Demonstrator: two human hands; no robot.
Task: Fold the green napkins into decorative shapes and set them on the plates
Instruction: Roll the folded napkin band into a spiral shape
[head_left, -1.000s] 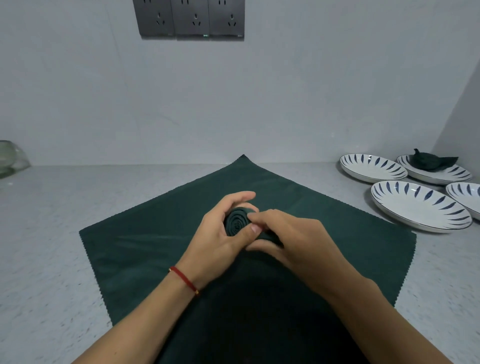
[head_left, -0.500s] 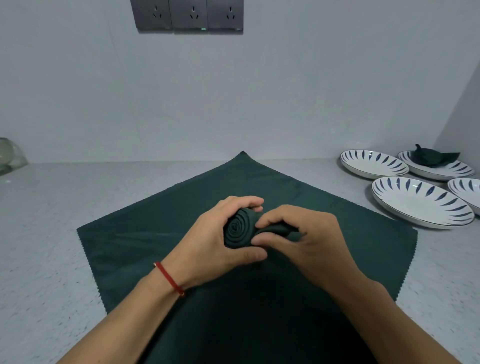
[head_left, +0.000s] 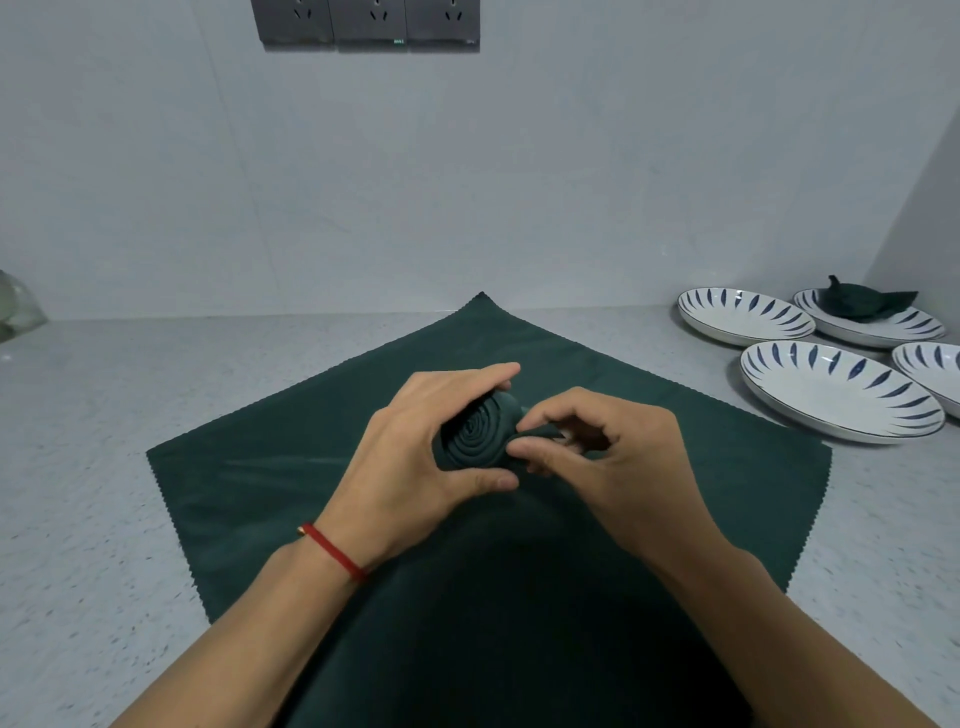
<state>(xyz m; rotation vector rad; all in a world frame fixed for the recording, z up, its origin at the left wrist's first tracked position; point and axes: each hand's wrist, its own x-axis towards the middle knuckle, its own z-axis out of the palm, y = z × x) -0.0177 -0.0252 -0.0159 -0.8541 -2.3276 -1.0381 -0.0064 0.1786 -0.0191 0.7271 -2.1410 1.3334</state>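
Here the rolled napkin (head_left: 475, 434) sits inside both grips

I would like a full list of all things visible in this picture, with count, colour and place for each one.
rolled napkin: 1, dark green, spiral coil held between both hands
flat cloth: 1, dark green, spread on the countertop under the hands
plates: 4, white with blue leaf marks, far right
folded napkin: 1, dark green, on the back right plate
countertop: 1, speckled grey
wall sockets: 3, dark grey, top of wall
glass object: 1, clear, left edge, cut off
red bracelet: 1, on left wrist
left hand: grips the roll
right hand: pinches the roll's tail
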